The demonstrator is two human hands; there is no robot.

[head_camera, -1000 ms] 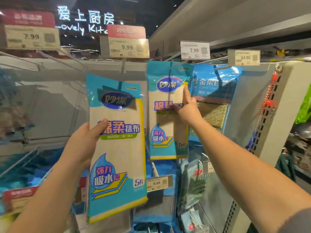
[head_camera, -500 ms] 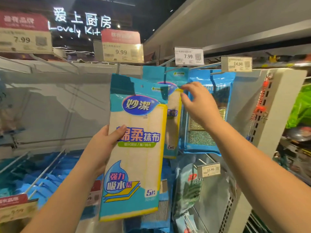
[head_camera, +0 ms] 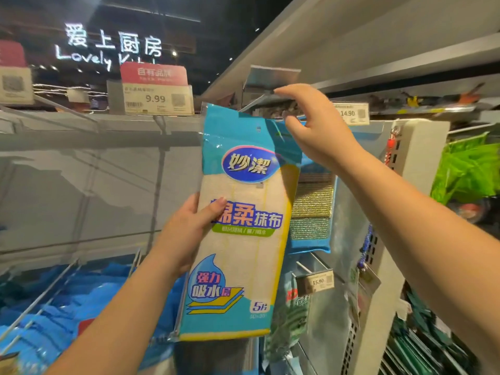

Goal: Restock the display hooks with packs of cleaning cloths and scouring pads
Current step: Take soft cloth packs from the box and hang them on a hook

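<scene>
The left hand (head_camera: 186, 234) grips a pack of cleaning cloths (head_camera: 243, 226) by its left edge, thumb across the front and fingers behind, holding it upright before the display wall. The right hand (head_camera: 316, 131) reaches up beside the pack's top right corner, index finger stretched to the flipped-up price tag holder (head_camera: 273, 77) and the other fingers loosely curled; whether it pinches anything cannot be told. Just behind to the right hangs a blue pack of scouring pads (head_camera: 311, 212). A 9.99 price label (head_camera: 157, 98) stands upper left, a 15.90 label (head_camera: 315, 282) lower right.
</scene>
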